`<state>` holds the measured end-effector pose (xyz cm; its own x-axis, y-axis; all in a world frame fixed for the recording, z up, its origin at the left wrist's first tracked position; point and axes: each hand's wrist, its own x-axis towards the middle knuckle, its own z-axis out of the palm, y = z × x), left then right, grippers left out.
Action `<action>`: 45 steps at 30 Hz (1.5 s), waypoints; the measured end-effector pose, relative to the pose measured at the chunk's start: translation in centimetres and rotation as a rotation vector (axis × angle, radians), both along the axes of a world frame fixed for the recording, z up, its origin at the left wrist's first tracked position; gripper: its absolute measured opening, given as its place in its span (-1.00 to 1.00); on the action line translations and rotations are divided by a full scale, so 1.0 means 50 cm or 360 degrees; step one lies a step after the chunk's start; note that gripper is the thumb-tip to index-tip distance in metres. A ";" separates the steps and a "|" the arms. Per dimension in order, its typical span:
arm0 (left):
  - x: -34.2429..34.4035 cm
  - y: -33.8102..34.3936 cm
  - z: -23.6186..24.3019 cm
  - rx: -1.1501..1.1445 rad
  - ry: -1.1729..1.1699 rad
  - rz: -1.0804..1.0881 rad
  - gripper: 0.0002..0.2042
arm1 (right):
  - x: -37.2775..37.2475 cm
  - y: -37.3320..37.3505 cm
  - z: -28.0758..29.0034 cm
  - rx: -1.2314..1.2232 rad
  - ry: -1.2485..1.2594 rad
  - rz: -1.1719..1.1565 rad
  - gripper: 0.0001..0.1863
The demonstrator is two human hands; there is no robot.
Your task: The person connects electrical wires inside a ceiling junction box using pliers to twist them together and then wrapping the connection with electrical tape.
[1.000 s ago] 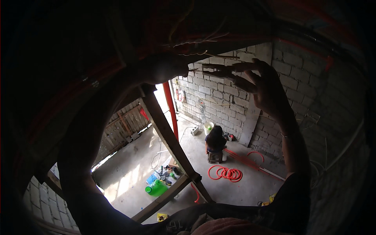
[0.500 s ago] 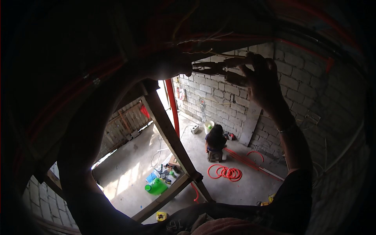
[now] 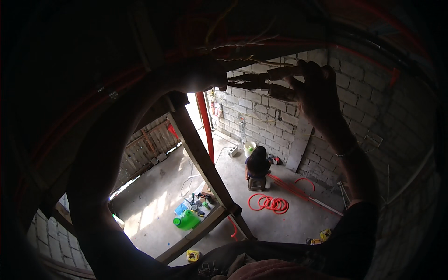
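I am high up under a dark ceiling, both arms raised. My left hand [image 3: 198,74] is closed on a bundle of thin cables [image 3: 238,49] that run along the ceiling; it is in deep shadow. My right hand [image 3: 317,93] grips a dark plier-like tool [image 3: 261,85] held level, its tip pointing left and almost meeting my left hand. A thin bracelet sits on my right wrist. Red conduits [image 3: 364,53] run along the ceiling over both hands.
Far below, a person [image 3: 257,163] sits on a small stool by the grey block wall [image 3: 280,126]. On the concrete floor lie an orange conduit coil [image 3: 269,203] and a green bottle [image 3: 187,220]. A slanted wooden beam [image 3: 200,158] and a red pipe [image 3: 206,126] cross the opening.
My right hand went from spread fingers to a grip on the tool and shifted slightly left toward my left hand. The view below is unchanged.
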<state>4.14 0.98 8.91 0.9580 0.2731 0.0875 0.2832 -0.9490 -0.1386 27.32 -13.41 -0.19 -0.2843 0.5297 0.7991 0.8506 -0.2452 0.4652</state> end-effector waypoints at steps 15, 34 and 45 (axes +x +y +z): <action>0.003 0.006 -0.009 0.0200 0.0050 0.0028 -0.82 | -0.019 -0.010 0.012 0.0093 -0.0163 -0.0214 -0.57; 0.002 -0.013 0.002 -0.0164 -0.0001 0.0314 -0.77 | 0.006 -0.004 -0.022 -0.0162 0.0059 0.0100 -0.81; 0.001 -0.002 -0.009 -0.0092 -0.0029 0.0102 -0.77 | 0.016 0.037 -0.064 0.0102 0.0170 0.0378 -0.83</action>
<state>4.18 0.86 8.46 0.9368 0.3388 0.0872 0.3454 -0.9352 -0.0783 28.14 -11.57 -3.40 -0.3069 0.4058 0.8609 0.9313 -0.0585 0.3596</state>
